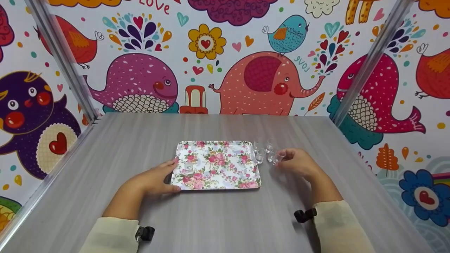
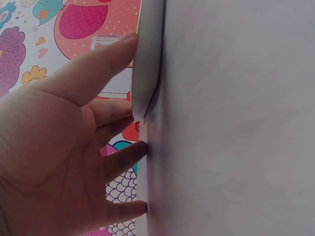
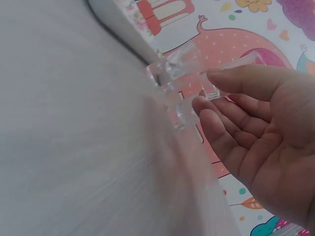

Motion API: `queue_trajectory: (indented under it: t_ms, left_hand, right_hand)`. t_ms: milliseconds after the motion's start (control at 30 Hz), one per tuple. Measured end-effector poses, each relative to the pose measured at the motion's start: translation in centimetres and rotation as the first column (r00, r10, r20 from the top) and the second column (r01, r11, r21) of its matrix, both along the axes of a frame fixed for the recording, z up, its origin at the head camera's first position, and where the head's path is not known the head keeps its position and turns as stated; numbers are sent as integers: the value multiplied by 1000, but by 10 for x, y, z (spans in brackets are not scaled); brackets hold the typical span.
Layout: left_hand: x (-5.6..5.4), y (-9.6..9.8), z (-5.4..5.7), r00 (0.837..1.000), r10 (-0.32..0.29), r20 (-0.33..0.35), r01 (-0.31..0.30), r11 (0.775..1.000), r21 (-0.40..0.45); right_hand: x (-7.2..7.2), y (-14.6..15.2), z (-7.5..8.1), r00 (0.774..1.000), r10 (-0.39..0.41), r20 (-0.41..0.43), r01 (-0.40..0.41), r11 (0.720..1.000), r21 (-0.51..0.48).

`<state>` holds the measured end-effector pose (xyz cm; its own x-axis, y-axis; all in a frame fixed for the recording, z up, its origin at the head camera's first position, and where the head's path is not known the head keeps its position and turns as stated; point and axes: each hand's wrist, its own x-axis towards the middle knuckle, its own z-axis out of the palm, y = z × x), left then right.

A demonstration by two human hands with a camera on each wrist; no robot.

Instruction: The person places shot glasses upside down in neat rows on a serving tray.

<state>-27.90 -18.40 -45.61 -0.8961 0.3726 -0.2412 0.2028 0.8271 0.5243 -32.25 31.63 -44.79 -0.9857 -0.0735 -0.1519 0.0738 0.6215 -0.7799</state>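
A rectangular tray (image 1: 218, 172) with a rose pattern lies flat on the table. My left hand (image 1: 154, 180) holds its near left corner, thumb at the front edge and fingers along the left side. In the left wrist view, the thumb (image 2: 115, 54) presses on the tray's rim (image 2: 150, 54). One small clear shot glass (image 1: 189, 168) stands on the tray's left part. Right of the tray, my right hand (image 1: 299, 162) pinches a tilted shot glass (image 3: 241, 64) between thumb and fingers. Several more shot glasses (image 1: 259, 156) stand close together between that hand and the tray.
The grey wood-grain table (image 1: 218, 221) runs back to a wall (image 1: 197, 70) printed with cartoon animals. Metal posts (image 1: 369, 66) rise at the table's back corners. A black wrist camera (image 1: 145, 233) is strapped to the left forearm and another (image 1: 304, 215) to the right.
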Motion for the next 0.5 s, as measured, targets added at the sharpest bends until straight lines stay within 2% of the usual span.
queue_trajectory:
  t_ms: [100,300,500]
  left_hand:
    - [0,1,0,1000,-2,-1,2,1000,1]
    - [1,1,0,1000,-6,-7,5,1000,-5]
    - [-1,1,0,1000,-18,-14,18,1000,-2]
  right_hand:
    - [2,-1,4,1000,3,-31,-3,1000,1]
    - [2,-6,9,1000,2,-29,-3,999,-33]
    - [1,-23,14,1000,6,-31,-9,997,-77]
